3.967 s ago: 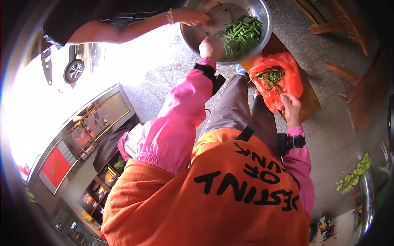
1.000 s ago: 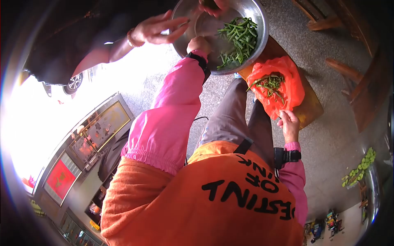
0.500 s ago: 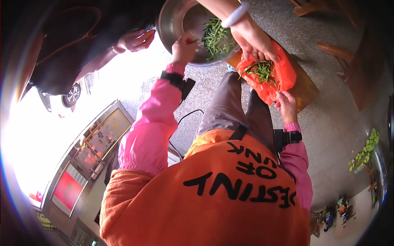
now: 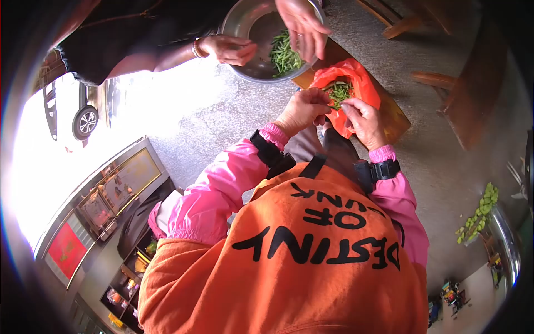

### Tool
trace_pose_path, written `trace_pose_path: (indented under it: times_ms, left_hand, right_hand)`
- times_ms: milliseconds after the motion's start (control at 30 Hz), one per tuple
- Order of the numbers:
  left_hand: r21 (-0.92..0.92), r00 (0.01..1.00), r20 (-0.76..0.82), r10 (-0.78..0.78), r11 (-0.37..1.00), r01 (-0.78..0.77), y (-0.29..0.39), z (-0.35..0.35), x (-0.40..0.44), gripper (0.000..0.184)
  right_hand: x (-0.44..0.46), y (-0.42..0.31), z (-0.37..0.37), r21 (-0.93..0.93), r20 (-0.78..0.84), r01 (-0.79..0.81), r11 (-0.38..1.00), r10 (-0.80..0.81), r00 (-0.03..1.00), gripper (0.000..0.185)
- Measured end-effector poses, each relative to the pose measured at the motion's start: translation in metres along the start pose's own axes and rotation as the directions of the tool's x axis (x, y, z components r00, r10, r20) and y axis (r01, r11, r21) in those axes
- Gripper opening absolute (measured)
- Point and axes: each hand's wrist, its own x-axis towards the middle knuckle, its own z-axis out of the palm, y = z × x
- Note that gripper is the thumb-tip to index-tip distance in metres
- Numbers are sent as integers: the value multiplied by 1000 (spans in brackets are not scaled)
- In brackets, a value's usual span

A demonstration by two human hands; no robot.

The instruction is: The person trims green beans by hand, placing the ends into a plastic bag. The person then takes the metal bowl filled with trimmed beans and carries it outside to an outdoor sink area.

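Brown wooden bench (image 4: pixel 394 118), red plastic bag (image 4: pixel 365 83) on top, metal basin (image 4: pixel 238 23) at one end

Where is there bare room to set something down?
The floor is bare between the bench and the green pile; so is a strip of bench beside the red bag. It is crowded at the bag's mouth, with the left hand and right hand, and over the metal basin, with other hands.

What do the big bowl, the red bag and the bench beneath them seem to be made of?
Bowl: metal, probably steel; smooth, grey sheen.
Bag: thin plastic; bright, crinkled, slightly glossy.
Bench: probably varnished wood; brown-yellow with a soft shine, grain unclear.
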Motion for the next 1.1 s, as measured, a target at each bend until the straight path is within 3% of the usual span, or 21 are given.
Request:
trace_pose_path:
  times_ms: [100, 367, 500, 667, 800, 1000, 1067, 1100]
  left_hand:
    - [10, 999, -23, 35, 999, -35, -2, 12, -5, 13]
    - [-108, 999, -18, 44, 993, -46, -15, 26, -10, 11]
    - [37, 988, -15, 156, 987, -155, -18, 30, -11, 11]
    - [-204, 999, 44, 10, 979, -1, -7, 32, -14, 12]
    - [-105, 990, 137, -36, 993, 50, -7, 32, -11, 17]
    - [-148, 985, 172, -19, 988, 44, -10, 35, -10, 15]
    - [-150, 985, 171, -26, 987, 52, -12, 35, -9, 15]
    - [-131, 985, 170, -18, 990, 41, -13, 35, -8, 14]
  right_hand:
    - [-5, 2, -5, -124, 30, 14, 992, -11, 999, 19]
    - [-19, 2, -9, -99, 104, -12, 995, 22, 994, 15]
    - [-21, 7, -7, -55, 109, 0, 998, 7, 994, 11]
    - [-23, 2, -10, 43, -6, -9, 999, 9, 1000, 8]
    - [-24, 8, -13, 105, -73, -5, 994, 13, 997, 9]
    - [-28, 11, -13, 52, -96, 86, 995, -81, 992, 10]
    - [-27, 16, -12, -40, -120, 243, 969, -246, 962, 11]
    - [-27, 17, -12, -41, -119, 241, 970, -245, 962, 11]
